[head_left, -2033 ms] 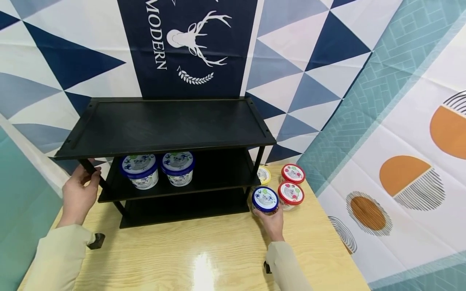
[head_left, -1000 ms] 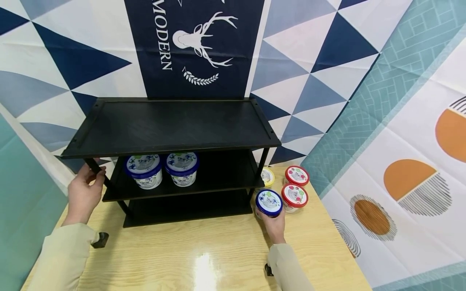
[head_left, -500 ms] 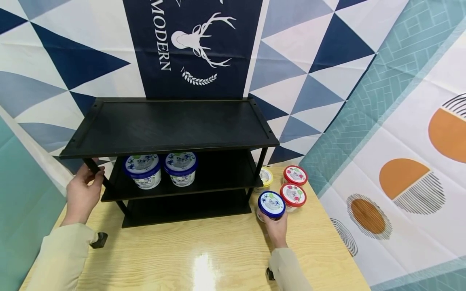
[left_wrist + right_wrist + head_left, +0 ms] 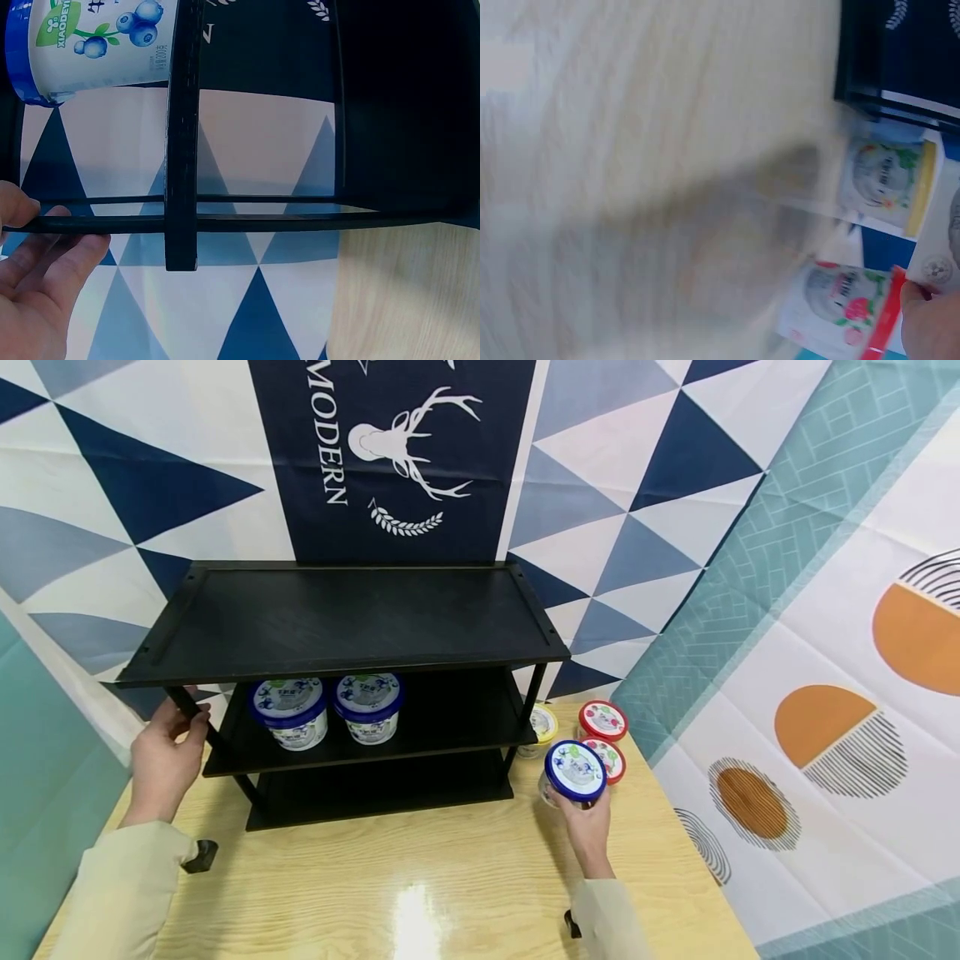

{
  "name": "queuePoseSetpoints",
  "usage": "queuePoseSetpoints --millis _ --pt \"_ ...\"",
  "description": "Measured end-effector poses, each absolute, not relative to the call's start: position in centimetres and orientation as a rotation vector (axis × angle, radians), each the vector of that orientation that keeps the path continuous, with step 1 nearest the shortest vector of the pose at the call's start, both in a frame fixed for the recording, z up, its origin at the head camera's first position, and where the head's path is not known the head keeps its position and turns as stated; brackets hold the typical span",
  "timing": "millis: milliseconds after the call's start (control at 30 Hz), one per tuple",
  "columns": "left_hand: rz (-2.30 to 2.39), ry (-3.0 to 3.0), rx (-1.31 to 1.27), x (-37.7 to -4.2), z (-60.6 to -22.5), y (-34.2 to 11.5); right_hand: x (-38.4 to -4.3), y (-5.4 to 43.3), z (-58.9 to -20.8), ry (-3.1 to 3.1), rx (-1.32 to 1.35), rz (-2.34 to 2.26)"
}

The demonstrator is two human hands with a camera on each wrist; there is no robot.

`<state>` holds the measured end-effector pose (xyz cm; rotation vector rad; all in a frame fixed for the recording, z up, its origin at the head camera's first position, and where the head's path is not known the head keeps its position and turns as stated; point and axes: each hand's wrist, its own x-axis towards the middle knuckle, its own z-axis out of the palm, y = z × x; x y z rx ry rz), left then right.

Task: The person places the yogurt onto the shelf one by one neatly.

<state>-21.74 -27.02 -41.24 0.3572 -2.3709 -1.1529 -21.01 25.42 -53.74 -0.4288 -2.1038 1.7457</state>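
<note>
My left hand (image 4: 167, 756) grips the front left post (image 4: 82, 224) of a black shelf rack (image 4: 345, 618), thumb on one side and fingers on the other. With my right hand (image 4: 588, 831) I hold a yogurt tub with a blue lid (image 4: 576, 770), upright and raised over the table to the right of the rack. In the right wrist view only part of that white tub (image 4: 939, 247) and my thumb show at the edge. Two blue-lidded tubs, a left one (image 4: 288, 714) and a right one (image 4: 368, 708), stand on the rack's middle shelf.
Behind the held tub stand a yellow-lidded tub (image 4: 542, 727) by the rack and two red-lidded tubs, one farther back (image 4: 602, 720) and one partly covered (image 4: 609, 758). Patterned cloth (image 4: 600, 527) hangs behind the wooden table (image 4: 337, 885).
My right hand has lifted the blue-lidded tub and brought it slightly right and nearer the camera, so it now overlaps the front red-lidded tub. My left hand stays on the post.
</note>
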Motion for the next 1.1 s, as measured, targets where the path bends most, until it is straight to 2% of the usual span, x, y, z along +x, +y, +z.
queuePoseSetpoints --millis 167,500,1100 --pt "-1.15 -2.374 0.37 -21.7 -41.2 -27.0 -20.2 25.1 -50.8 -2.068 -0.371 1.723" --pt "-1.138 -2.377 0.381 -21.8 -41.3 -27.0 -19.9 24.4 -48.6 -1.99 -0.204 1.676" --pt "-1.172 -2.37 0.364 -21.7 -41.3 -27.1 -20.5 23.0 -47.9 -1.996 -0.095 1.614"
